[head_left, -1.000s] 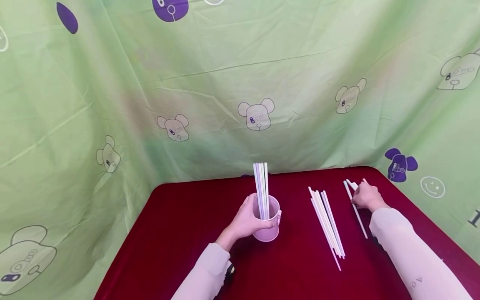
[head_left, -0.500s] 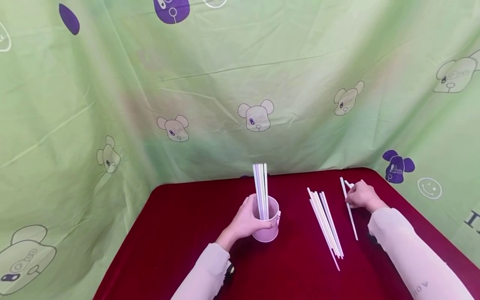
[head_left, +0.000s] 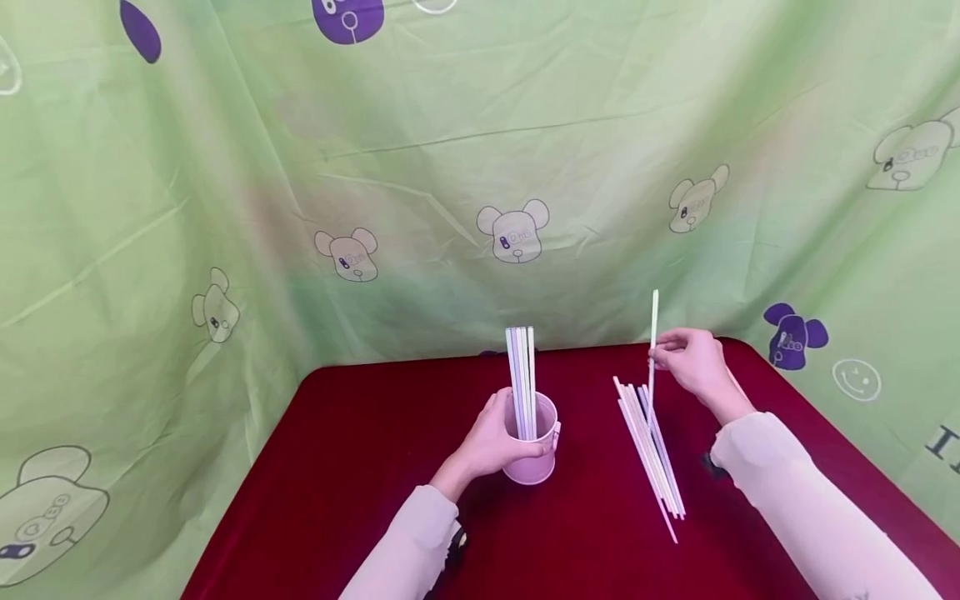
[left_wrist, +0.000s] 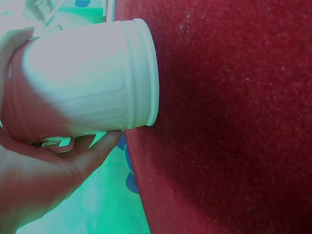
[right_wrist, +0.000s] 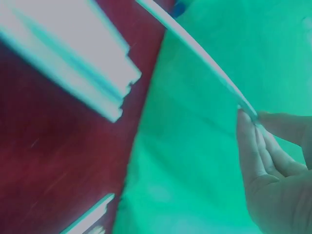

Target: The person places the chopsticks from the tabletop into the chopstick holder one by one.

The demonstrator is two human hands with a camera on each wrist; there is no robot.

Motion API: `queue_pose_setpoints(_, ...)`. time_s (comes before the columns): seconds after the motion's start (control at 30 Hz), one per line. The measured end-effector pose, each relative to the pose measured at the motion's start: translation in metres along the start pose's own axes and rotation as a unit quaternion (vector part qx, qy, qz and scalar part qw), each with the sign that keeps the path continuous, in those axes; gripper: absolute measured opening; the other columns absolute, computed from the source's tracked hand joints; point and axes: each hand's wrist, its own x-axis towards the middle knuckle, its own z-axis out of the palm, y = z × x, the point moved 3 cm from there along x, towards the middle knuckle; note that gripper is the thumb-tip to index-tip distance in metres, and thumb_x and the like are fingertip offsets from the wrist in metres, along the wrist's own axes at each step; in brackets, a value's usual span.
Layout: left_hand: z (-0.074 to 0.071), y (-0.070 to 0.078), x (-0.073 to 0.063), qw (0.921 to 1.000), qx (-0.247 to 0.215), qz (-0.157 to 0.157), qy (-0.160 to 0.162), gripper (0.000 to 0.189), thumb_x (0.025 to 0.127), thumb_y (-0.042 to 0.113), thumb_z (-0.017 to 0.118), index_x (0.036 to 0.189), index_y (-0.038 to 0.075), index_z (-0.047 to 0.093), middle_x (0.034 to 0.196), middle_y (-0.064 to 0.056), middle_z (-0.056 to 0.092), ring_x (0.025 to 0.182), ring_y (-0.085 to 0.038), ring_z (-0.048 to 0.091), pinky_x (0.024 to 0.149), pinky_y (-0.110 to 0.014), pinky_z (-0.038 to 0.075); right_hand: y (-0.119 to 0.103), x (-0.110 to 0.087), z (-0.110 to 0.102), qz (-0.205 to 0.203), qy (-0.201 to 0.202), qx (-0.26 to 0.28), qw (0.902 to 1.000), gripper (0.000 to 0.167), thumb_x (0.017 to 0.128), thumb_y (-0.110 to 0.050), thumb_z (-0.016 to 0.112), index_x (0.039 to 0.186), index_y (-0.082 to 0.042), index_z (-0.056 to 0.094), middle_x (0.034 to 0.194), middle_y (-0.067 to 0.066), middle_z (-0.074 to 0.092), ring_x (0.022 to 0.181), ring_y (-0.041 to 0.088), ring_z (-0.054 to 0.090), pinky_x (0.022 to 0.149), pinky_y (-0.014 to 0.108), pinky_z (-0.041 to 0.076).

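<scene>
My left hand (head_left: 491,437) grips a small pale pink bucket (head_left: 529,472) from its left side, thumb across the near side. The bucket stands upright on the table, and a bundle of pale straws (head_left: 522,375) rises out of it. In the left wrist view, fingers wrap the bucket wall (left_wrist: 83,83). Over on the right, my right hand (head_left: 697,362) pinches one pale straw (head_left: 655,317) between thumb and fingertips. That straw is held near upright above the table. In the right wrist view the pinched straw (right_wrist: 195,46) looks slightly curved.
A fanned pile of loose straws (head_left: 652,458) lies on the dark red tablecloth (head_left: 585,542) between bucket and right arm. More straws (right_wrist: 90,217) lie at the lower left of the right wrist view. A green printed curtain (head_left: 420,167) hangs behind and around the table.
My right hand has lifted a straw off the table's right side, swung it more upright and carried it left to above the pile's far end. The left hand and bucket stay put.
</scene>
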Motion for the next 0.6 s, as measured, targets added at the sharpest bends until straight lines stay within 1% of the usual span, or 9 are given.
queue_pose_setpoints(0.03,0.0,0.0,-0.001,1.0,-0.001,-0.001,0.0,0.09,0.068,0.033,0.092,0.143,0.013,0.046,0.131,-0.006,0.052,0.118,-0.019,0.054,0.105,-0.05,0.048,-0.008,0.0,0.003,-0.008,0.007,0.012,0.9999,0.027,0.092,0.001,0.07,0.112,0.019,0.065,0.1,0.034,0.071,0.066,-0.001,0.069,0.063,0.019,0.059)
queue_pose_setpoints(0.13,-0.001,0.0,-0.001,1.0,0.0,0.001,0.001,0.091,0.068,0.033,0.093,0.143,0.012,0.046,0.131,-0.006,0.051,0.118,-0.02,0.054,0.105,-0.051,0.048,-0.033,0.001,0.01,-0.038,0.028,0.051,0.9976,0.031,0.091,0.001,0.071,0.115,0.019,0.064,0.102,0.036,0.069,0.069,-0.008,0.066,0.065,0.017,0.058)
queue_pose_setpoints(0.23,-0.001,0.0,-0.001,1.0,0.005,0.001,0.001,0.091,0.067,0.034,0.093,0.143,0.012,0.047,0.13,-0.006,0.052,0.116,-0.019,0.054,0.104,-0.052,0.048,-0.058,0.002,0.018,-0.062,0.038,0.082,0.994,0.032,0.091,0.0,0.072,0.117,0.018,0.064,0.103,0.035,0.069,0.074,-0.009,0.065,0.068,0.015,0.057)
queue_pose_setpoints(0.33,0.0,0.0,-0.001,1.0,0.009,0.0,0.001,0.091,0.067,0.034,0.093,0.143,0.013,0.046,0.129,-0.005,0.052,0.116,-0.018,0.054,0.104,-0.051,0.049,-0.081,0.002,0.027,-0.078,0.037,0.12,0.989,0.033,0.091,0.0,0.072,0.119,0.016,0.063,0.104,0.032,0.068,0.077,-0.005,0.067,0.072,0.018,0.058)
queue_pose_setpoints(0.47,0.0,0.0,0.0,1.0,0.005,0.001,0.001,0.092,0.068,0.033,0.093,0.144,0.012,0.046,0.131,-0.006,0.052,0.117,-0.019,0.054,0.104,-0.05,0.048,-0.106,0.001,0.042,-0.1,0.024,0.169,0.9803,0.035,0.091,0.003,0.072,0.122,0.016,0.061,0.104,0.031,0.066,0.082,0.005,0.07,0.075,0.024,0.06)
queue_pose_setpoints(0.6,0.0,-0.001,0.0,1.0,0.002,0.004,0.002,0.092,0.067,0.031,0.093,0.143,0.01,0.046,0.13,-0.006,0.052,0.117,-0.02,0.055,0.105,-0.051,0.048,-0.118,-0.001,0.06,-0.115,0.018,0.179,0.9769,0.032,0.09,0.003,0.072,0.119,0.014,0.063,0.103,0.03,0.066,0.086,0.015,0.071,0.074,0.023,0.06)
